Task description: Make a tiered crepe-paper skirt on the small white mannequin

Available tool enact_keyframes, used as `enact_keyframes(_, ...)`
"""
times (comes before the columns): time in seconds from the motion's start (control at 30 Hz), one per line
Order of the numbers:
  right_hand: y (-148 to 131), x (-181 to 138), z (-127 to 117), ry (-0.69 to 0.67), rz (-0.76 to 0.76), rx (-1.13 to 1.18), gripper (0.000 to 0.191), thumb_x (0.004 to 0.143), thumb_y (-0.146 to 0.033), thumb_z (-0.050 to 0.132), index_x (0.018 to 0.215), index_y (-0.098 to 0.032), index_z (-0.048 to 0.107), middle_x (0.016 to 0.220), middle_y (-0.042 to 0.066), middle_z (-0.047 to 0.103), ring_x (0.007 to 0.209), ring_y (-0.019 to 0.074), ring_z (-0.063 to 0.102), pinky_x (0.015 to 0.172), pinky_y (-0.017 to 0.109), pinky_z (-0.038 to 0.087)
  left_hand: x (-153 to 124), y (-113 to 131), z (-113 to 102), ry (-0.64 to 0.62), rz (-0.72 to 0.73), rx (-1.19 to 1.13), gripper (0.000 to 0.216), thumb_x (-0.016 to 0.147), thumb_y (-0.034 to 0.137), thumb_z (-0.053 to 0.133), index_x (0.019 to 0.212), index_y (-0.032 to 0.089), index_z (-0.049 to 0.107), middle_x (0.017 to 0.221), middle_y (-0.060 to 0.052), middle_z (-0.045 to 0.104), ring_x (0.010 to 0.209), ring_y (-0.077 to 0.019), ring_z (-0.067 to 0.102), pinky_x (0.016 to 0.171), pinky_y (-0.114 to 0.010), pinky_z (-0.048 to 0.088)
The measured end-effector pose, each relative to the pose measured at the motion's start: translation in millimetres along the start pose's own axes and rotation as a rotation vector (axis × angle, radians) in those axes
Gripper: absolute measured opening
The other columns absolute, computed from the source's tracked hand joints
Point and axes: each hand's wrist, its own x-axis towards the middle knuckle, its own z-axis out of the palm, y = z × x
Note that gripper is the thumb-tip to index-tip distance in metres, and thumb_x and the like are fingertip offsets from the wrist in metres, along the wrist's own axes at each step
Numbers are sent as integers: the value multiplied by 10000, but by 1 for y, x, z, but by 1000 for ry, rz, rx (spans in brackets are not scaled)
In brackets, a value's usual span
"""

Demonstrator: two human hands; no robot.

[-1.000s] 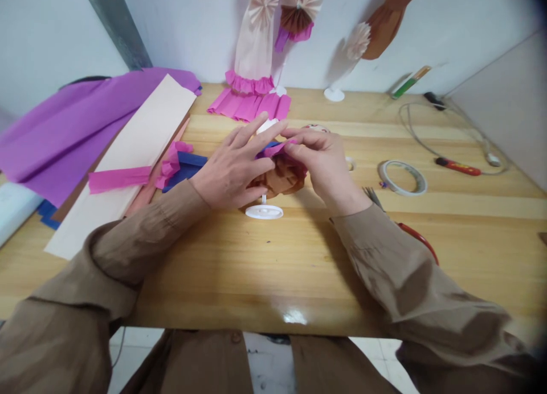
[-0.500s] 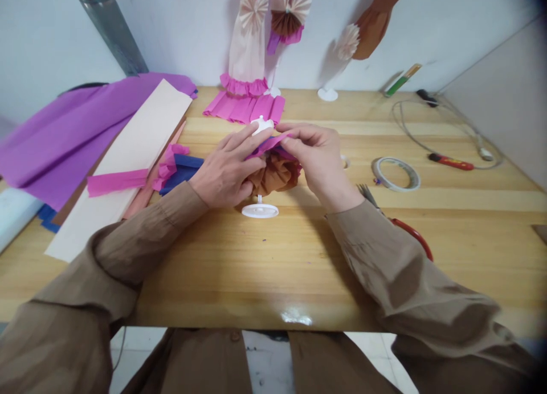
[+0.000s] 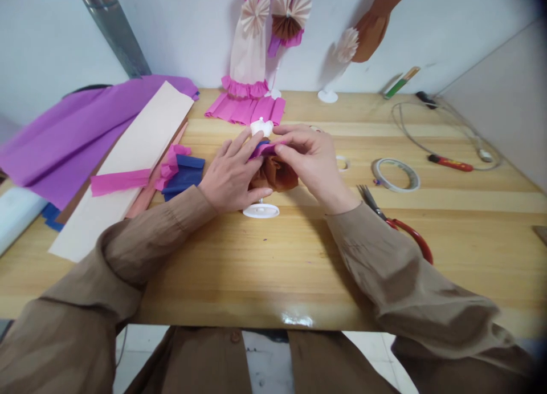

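In front of me stands a small white dress form, its knobbed white top (image 3: 261, 127) facing away and its round white base (image 3: 261, 210) towards me. Gathered brown crepe paper (image 3: 280, 176) wraps its lower part, with blue and magenta layers at the waist. My left hand (image 3: 233, 171) curves round the form's left side, fingers over the paper and thumb low near the base. Between thumb and forefinger, my right hand (image 3: 310, 157) pinches the edge of the magenta crepe paper (image 3: 270, 147). The fingers partly hide the waist.
Red-handled scissors (image 3: 399, 226) lie by my right forearm, beyond them a tape roll (image 3: 396, 174) and a corded red tool (image 3: 450, 162). Purple crepe paper (image 3: 85, 126), a cream sheet (image 3: 123, 149) and blue pieces (image 3: 184, 174) lie left. Paper-dressed forms (image 3: 249, 57) stand at the wall.
My left thumb has moved down and spread away from the fingers. My right hand has shifted slightly left along the magenta paper, still pinching it.
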Motion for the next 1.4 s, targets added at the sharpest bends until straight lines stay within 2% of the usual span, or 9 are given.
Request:
enact_keyframes(0.17,-8,0,-13,-145,-131,-51,172,877,-259,623,971,-286,765,1240,59,723,1200,280,660,1054,523,518,2,-5,-2,19,-11,-100,563,844,538,667,1294,202,635,1589,-168,411,1502,-398,313,1211,-598,298)
enact_keyframes(0.27,-11,3,-24,-276,-213,-144,284,788,-167,616,1008,-300,737,1338,32,678,1256,292,626,1102,548,467,3,-9,-2,12,-7,-138,553,857,535,652,1297,203,626,1566,-170,437,1492,-375,336,1221,-586,295)
enact_keyframes(0.37,-10,5,-29,-401,-272,-237,439,665,-110,579,1045,-291,703,1395,28,637,1305,305,587,1109,560,446,3,-12,-1,-2,-9,-152,507,868,549,633,1216,182,657,1557,-185,444,1483,-373,352,1223,-570,300)
enact_keyframes(0.47,-7,5,-27,-453,-299,-255,548,601,-89,543,1095,-286,675,1412,34,615,1315,304,572,1105,550,446,3,-12,0,-10,-20,-170,487,891,549,596,1166,154,669,1517,-211,475,1447,-369,402,1213,-549,322)
enact_keyframes(0.67,0,3,-18,-376,-321,-374,583,608,-56,525,1138,-258,658,1333,68,652,1264,304,591,1079,530,458,5,-9,-3,-28,-63,-240,490,895,549,582,1182,162,668,1362,-184,594,1315,-351,538,1142,-512,418)
enact_keyframes(0.87,9,1,-12,-294,-345,-464,393,724,-71,553,1052,-240,687,1351,93,652,1249,310,600,1033,532,490,4,-11,2,-34,-71,-321,505,901,516,583,1244,153,655,1531,-186,467,1424,-341,450,1190,-512,382)
enact_keyframes(1.0,9,0,-6,-185,-331,-497,270,793,-95,544,968,-220,708,1293,104,683,1187,305,626,989,505,519,6,-9,2,-5,-86,-386,498,928,495,543,1309,184,621,1496,-161,517,1397,-329,491,1177,-499,409)
enact_keyframes(1.23,12,-1,-5,-79,-347,-507,284,731,-49,558,903,-229,695,1211,96,719,1115,283,650,933,487,553,4,-7,1,-14,-111,-302,559,893,539,586,1310,169,620,1475,-173,539,1408,-359,468,1167,-538,400)
enact_keyframes(1.4,12,-2,-5,-107,-318,-465,262,746,-33,546,887,-193,697,1228,115,709,1151,282,645,969,490,542,1,-11,8,-31,-94,-249,589,834,532,669,1303,181,610,1508,-177,497,1463,-382,395,1192,-540,374)
